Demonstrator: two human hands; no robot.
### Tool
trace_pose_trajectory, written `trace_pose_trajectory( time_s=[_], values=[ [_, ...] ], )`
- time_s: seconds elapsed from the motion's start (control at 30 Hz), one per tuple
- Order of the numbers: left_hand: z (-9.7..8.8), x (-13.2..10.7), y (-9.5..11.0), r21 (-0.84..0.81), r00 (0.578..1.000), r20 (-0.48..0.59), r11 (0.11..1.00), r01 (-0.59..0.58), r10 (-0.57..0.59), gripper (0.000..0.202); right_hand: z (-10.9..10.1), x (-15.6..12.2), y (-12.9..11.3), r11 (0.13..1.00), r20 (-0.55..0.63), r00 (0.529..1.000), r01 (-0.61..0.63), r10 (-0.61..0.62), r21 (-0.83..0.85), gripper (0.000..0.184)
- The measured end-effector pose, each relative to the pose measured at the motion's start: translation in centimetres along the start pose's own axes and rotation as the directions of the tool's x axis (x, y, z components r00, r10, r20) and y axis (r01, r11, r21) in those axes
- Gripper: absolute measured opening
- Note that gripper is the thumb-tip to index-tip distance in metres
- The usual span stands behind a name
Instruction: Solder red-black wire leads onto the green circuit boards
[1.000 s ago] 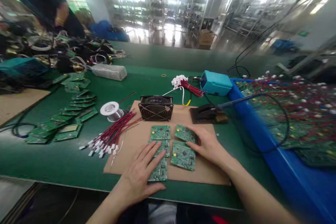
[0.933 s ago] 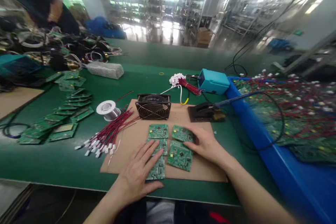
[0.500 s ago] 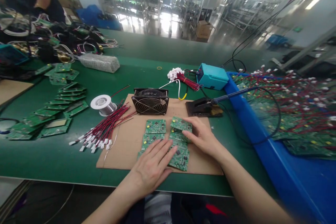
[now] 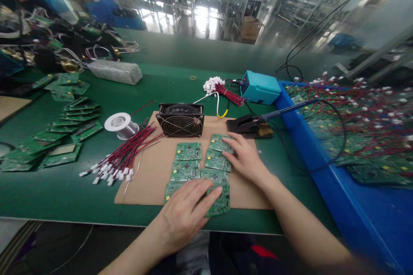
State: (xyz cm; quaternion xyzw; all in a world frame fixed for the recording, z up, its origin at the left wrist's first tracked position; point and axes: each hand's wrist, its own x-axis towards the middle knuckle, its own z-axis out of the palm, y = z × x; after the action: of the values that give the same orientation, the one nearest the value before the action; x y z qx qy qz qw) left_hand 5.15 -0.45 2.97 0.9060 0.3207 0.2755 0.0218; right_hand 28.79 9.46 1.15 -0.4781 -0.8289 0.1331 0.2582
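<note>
Circuit boards lie in two columns on a brown cardboard sheet (image 4: 146,180). My left hand (image 4: 187,208) rests flat across the near boards, its fingers stretched out and covering part of them. Under its fingertips is the lowest right board (image 4: 222,202), partly hidden. My right hand (image 4: 245,157) lies along the right column with fingers apart. Its fingertips touch the top right circuit board (image 4: 217,142) and its thumb is on the circuit board below (image 4: 214,161). To the left, a top left circuit board (image 4: 188,151) lies flat.
Behind the boards stand a black fan (image 4: 180,122) and a soldering iron in its holder (image 4: 245,125). A solder spool (image 4: 121,125) and red-black wires (image 4: 132,148) lie left. At right, a blue bin (image 4: 309,172) holds wired boards. More circuit boards (image 4: 51,137) are stacked far left.
The top right board, raised and tilted under my right hand before, now lies flatter and farther up. The right column is more spread out. My left hand has shifted slightly toward me.
</note>
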Motion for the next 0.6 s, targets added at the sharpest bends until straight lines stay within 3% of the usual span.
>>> trace_pose_trajectory(
  time_s=[0.27,0.5,0.6],
  values=[
    [0.4,-1.9,0.6,0.167,0.996,0.032,0.981,-0.093,0.089,0.029,-0.4,-0.8,-0.8,0.992,-0.030,0.999,-0.036,0.033,-0.120,0.032],
    [-0.5,-1.2,0.8,0.108,0.972,-0.018,0.967,-0.231,0.235,0.034,-0.5,-1.0,-0.4,0.995,0.004,0.998,0.060,-0.059,-0.082,0.027],
    [-0.9,-1.6,1.0,0.042,0.976,-0.078,0.979,-0.200,0.203,0.032,-0.6,-1.1,-1.3,0.995,-0.009,0.997,0.074,-0.075,-0.062,0.030]
  ],
)
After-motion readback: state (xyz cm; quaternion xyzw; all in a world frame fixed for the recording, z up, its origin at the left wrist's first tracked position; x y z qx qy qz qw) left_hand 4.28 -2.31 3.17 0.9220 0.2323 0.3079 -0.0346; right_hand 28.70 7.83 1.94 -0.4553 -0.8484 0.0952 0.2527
